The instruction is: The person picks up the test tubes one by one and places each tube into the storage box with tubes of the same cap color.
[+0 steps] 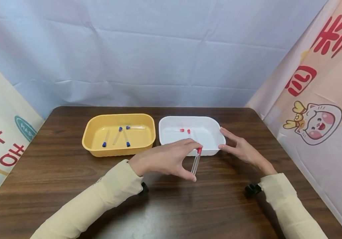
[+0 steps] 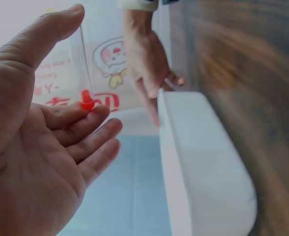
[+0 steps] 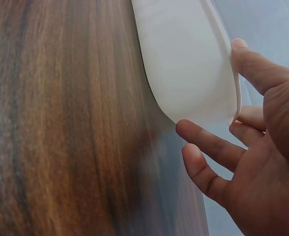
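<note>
My left hand (image 1: pixel 171 157) holds a clear test tube (image 1: pixel 195 164) with a red cap in front of the white basin (image 1: pixel 209 152). In the left wrist view the thumb is at the tube's plain end, and the fingers are at its red cap (image 2: pixel 87 101). Around the right end of the basin, my right hand (image 1: pixel 244 152) grips the rim, thumb and fingers spread apart; the right wrist view shows the fingers (image 3: pixel 211 145) against its outer wall. Two red-capped tubes (image 1: pixel 175 130) lie inside this basin.
Left of the white basin stands a yellow basin (image 1: pixel 123 151) holding several blue-capped test tubes (image 1: pixel 126 137). Both sit toward the back of a dark wooden table (image 1: pixel 69 172). A pale cloth (image 1: pixel 147 59) hangs behind, with printed cloths (image 1: pixel 317 122) at the sides.
</note>
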`<control>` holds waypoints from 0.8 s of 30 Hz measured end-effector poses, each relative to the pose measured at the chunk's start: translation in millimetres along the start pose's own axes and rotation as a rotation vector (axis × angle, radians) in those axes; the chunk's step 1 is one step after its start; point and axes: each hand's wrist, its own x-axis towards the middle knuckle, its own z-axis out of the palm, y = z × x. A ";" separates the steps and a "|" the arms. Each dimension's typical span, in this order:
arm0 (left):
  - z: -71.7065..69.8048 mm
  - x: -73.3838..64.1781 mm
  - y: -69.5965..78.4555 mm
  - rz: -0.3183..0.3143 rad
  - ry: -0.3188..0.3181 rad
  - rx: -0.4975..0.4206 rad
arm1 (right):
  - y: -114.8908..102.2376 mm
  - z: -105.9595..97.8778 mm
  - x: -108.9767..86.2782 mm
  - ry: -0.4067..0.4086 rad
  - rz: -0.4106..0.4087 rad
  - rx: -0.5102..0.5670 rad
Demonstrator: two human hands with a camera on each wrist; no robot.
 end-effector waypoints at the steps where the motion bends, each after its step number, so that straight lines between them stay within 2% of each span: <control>1: -3.2 1.5 0.0 -0.008 0.000 0.006 | -0.1 0.1 0.1 0.004 0.002 0.004; 6: -16.2 8.7 -1.0 -0.048 0.000 0.030 | -0.6 -0.2 -0.1 0.005 0.009 0.007; 10: -22.2 13.8 -4.3 -0.049 0.023 0.020 | -0.5 -0.6 0.3 0.002 0.012 0.005; 16: -28.1 19.8 -13.0 -0.057 0.054 -0.014 | -1.3 -1.2 0.4 0.001 0.012 -0.001; 24: -33.0 28.1 -25.6 -0.110 0.060 -0.048 | -2.1 -2.1 0.1 -0.004 0.013 -0.006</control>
